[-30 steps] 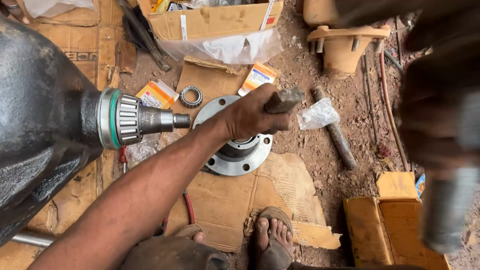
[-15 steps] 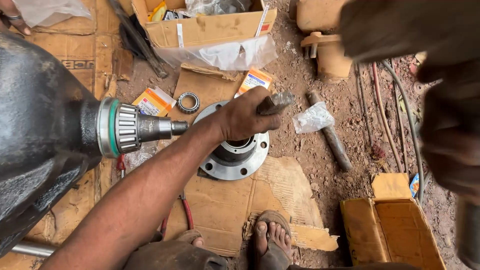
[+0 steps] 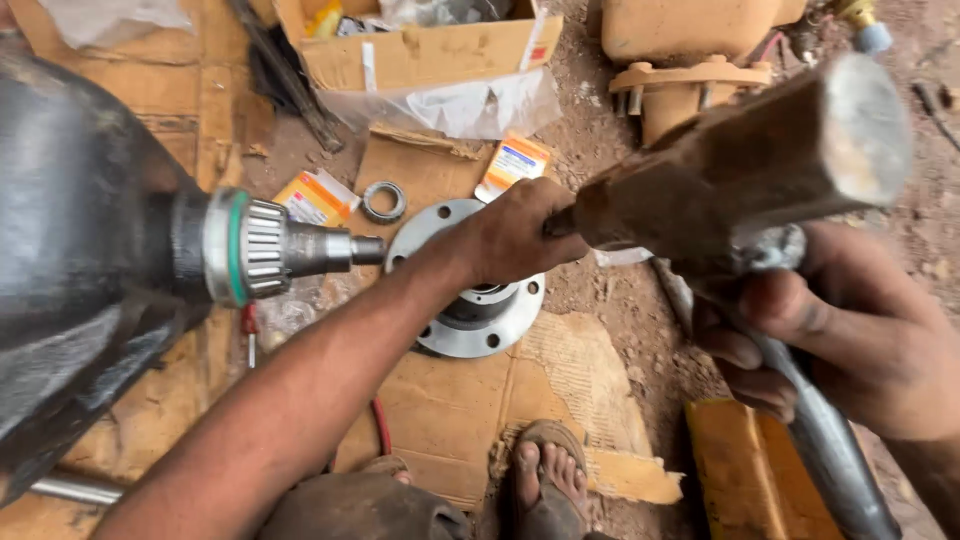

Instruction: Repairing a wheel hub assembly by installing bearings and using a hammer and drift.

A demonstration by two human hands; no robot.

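Left hand [image 3: 515,240] is gripping a drift, fingers closed, over the hub flange [image 3: 470,300] on the cardboard. Right hand [image 3: 850,330], fingers wrapped round the hammer [image 3: 740,180] handle, is holding it raised to the hub's right.

Cardboard box [image 3: 420,50], plastic bag [image 3: 470,105], loose bearing ring [image 3: 383,201], two small orange cartons [image 3: 318,197] on dirt; sandalled foot [image 3: 545,475].
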